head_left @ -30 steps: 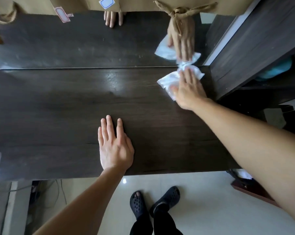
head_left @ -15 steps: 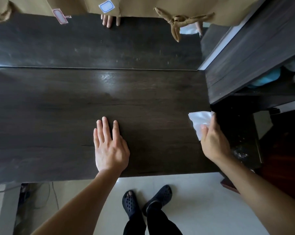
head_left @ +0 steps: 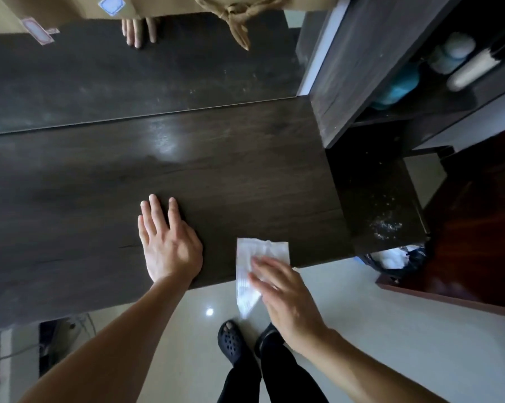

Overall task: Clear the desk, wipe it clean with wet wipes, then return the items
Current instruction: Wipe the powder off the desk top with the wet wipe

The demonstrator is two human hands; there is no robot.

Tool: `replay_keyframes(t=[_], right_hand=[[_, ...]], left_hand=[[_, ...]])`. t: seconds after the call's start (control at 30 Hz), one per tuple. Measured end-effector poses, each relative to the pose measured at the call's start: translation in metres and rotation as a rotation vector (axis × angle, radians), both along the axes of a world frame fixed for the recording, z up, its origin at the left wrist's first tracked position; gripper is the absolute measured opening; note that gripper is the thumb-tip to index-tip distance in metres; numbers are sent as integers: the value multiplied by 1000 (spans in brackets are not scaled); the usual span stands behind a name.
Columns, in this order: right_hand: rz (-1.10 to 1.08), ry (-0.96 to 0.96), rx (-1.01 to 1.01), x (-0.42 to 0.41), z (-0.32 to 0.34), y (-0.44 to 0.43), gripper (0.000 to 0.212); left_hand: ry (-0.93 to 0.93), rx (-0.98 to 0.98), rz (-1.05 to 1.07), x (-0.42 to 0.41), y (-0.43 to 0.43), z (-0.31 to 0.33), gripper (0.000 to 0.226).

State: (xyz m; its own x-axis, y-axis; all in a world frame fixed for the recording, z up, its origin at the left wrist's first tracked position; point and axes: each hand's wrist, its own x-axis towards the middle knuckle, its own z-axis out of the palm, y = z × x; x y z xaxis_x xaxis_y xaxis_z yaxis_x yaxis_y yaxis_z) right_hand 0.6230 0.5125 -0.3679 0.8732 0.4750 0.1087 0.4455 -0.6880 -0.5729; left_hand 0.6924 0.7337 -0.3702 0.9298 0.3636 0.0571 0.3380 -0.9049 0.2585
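Observation:
A dark wooden desk (head_left: 245,175) fills the middle of the head view, with a mirror at its back edge. My left hand (head_left: 167,242) lies flat on the desk near the front edge, fingers straight. A white wet wipe (head_left: 254,251) sits at the desk's front edge, and part of it hangs over the floor. My right hand (head_left: 283,295) presses on the wipe with straight, motion-blurred fingers and covers the wipe's right side.
A dark shelf unit (head_left: 361,68) rises at the desk's right end and holds a blue item (head_left: 399,85) and pale containers (head_left: 454,53). A lower dusty black surface (head_left: 376,199) adjoins the desk. A bin with white waste (head_left: 390,258) stands below. Brown paper bags (head_left: 239,16) reflect in the mirror.
My right hand has swept the wipe from the far right corner by the mirror, along the right end, to the front edge. My left hand stays flat on the desk.

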Motion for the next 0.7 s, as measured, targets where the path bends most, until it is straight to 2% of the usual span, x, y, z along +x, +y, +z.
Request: replay_keyframes(t=[0.1, 0.23, 0.33, 0.4, 0.47, 0.53, 0.6, 0.63, 0.7], right_hand=[[-96, 94, 52, 16, 11, -24, 35], [-393, 67, -33, 43, 20, -68, 26], [-489, 44, -124, 47, 21, -44, 31], [-435, 108, -83, 35, 15, 2, 28], [-280, 108, -32, 21, 11, 56, 29], [-99, 78, -21, 16, 15, 88, 33], [31, 24, -33, 37, 16, 82, 36], [27, -26, -64, 53, 16, 71, 38], [-111, -126, -197, 98, 12, 40, 44]], left_hand=[[-18, -12, 3, -1, 1, 0, 52], [-17, -28, 0, -1, 3, 0, 51], [-1, -52, -81, -7, 14, 5, 49], [31, -19, -164, -20, 32, 6, 50], [50, 21, -165, -37, 54, 7, 52], [52, 30, -65, -50, 80, 9, 55], [50, 11, 51, -58, 101, 11, 58], [44, 6, 88, -60, 106, 11, 58], [23, 6, 115, -62, 110, 11, 55]])
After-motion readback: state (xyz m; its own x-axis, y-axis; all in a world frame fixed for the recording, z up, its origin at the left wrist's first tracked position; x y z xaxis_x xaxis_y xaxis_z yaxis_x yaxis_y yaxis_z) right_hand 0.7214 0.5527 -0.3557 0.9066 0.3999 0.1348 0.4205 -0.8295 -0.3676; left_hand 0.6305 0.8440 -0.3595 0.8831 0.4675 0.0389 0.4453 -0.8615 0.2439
